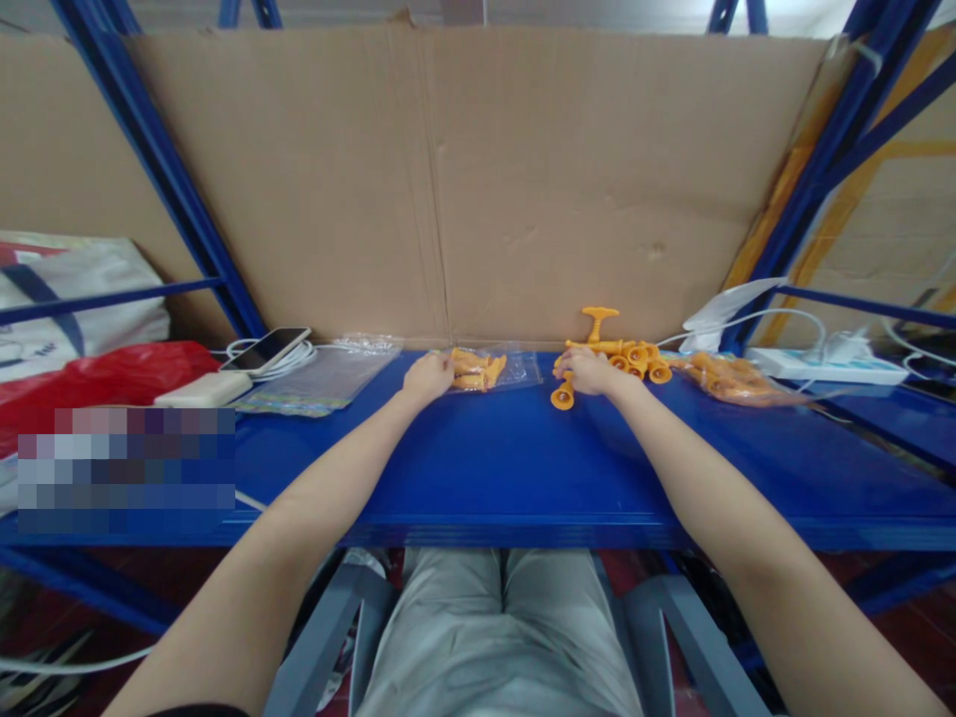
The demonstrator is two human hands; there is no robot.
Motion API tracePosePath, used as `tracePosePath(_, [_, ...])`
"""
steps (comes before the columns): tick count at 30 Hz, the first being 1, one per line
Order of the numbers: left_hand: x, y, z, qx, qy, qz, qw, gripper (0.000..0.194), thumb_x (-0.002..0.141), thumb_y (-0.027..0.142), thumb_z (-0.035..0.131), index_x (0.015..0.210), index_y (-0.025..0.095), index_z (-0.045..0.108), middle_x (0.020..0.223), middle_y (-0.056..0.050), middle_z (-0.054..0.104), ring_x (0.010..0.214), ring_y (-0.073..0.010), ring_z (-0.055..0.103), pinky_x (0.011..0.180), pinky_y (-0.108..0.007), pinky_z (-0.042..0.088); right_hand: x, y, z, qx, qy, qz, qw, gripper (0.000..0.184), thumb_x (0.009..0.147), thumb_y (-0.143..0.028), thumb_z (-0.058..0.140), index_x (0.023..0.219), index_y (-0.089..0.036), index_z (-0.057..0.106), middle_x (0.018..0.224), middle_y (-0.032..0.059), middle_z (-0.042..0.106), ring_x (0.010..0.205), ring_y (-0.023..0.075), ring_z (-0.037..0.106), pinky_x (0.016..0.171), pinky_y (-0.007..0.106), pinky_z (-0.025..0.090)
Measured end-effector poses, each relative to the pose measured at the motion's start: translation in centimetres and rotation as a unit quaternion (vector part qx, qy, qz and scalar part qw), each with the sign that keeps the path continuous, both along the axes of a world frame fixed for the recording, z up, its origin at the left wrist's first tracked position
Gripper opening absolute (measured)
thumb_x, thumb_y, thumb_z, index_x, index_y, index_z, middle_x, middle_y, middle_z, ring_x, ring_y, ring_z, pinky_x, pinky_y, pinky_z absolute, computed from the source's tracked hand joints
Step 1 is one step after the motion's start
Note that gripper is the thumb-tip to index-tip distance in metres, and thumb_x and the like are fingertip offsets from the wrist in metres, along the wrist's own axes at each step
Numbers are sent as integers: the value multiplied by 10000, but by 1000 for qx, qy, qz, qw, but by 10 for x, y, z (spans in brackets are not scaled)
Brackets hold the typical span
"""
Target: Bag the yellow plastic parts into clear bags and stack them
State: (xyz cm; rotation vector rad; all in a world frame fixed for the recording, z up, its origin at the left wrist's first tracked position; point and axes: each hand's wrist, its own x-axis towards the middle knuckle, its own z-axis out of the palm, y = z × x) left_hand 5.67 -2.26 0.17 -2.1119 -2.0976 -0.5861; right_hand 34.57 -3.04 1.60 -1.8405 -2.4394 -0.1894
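My left hand (428, 378) is closed at the left end of a small clear plastic bag (523, 368); its fingertips are partly hidden. Inside the bag lie several yellow-orange plastic pieces (470, 380). To the right, the fingers of my right hand (587, 370) curl round a yellow-orange plastic piece with a round cup-shaped end (562, 397) pointing toward me. Behind and beside that hand is a pile of similar pieces (634, 357), their round ends facing me. One piece with a T-shaped handle (599, 317) sticks up at the back of the pile.
A filled bag of orange pieces (728, 378) lies right of the pile, before a white power strip (829, 365). Flat clear bags (318, 378), a phone (267, 351) on a coiled cable and a white box (203, 389) lie left. Cardboard (478, 179) walls the blue shelf (508, 468).
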Motion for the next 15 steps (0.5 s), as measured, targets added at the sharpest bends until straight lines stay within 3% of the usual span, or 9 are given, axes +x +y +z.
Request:
tracePosePath(5, [-1, 1, -1, -4, 9, -14, 1000, 434, 963, 302, 325, 1176, 172, 680, 1175, -137, 695, 1094, -280, 649, 925, -355, 493, 0, -7, 7, -16, -61, -12, 998, 347, 795, -75, 571, 1028, -272, 737, 1277, 85, 609, 1260, 306, 475, 994, 496, 412])
tracePosePath(11, [-2, 1, -3, 6, 17, -21, 1000, 440, 968, 299, 312, 1138, 157, 692, 1148, -129, 708, 1077, -269, 657, 920, -336, 495, 1, -15, 13, 70, -62, -62, 994, 350, 887, -153, 479, 1176, -164, 677, 1221, 179, 609, 1215, 316, 476, 996, 507, 384])
tracePosePath(15, [-1, 1, -3, 6, 16, -21, 1000, 449, 971, 305, 306, 1138, 144, 690, 1150, -139, 706, 1076, -274, 659, 920, -341, 497, -2, -16, 14, 106, -41, -76, 991, 343, 893, -154, 457, 1159, -119, 670, 1200, 193, 606, 1193, 315, 472, 978, 485, 374])
